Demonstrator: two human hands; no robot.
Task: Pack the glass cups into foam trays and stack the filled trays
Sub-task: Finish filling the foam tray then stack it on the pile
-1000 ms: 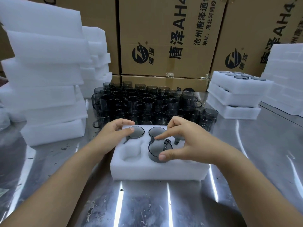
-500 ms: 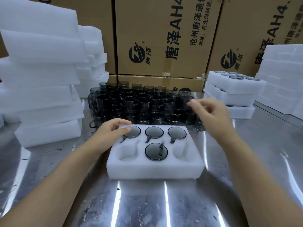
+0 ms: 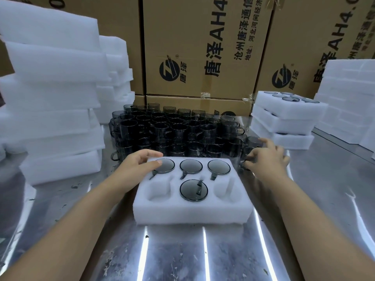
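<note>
Foam tray (image 3: 192,211) sits on the metal table (image 3: 182,250) in front of you. Four cups are seated base-up: back-row cups (image 3: 190,166) fill three pockets, front cup (image 3: 193,189) the middle one. Your left hand (image 3: 134,169) rests relaxed on the tray's back left corner, thumb touching the nearest cup. Your right hand (image 3: 267,159) is at the right edge of the loose cups (image 3: 172,130), fingers curled. It is blurred, so I cannot tell if it grips.

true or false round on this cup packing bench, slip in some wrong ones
1. The white foam tray holds four dark glass cups. True.
2. Its front middle pocket is empty. False: the front middle cup sits there; the front left and right pockets are empty.
3. The left hand rests on the tray's back-left corner. True.
4. The right hand is over the tray. False: it is at the loose cups, to the tray's right.
</note>
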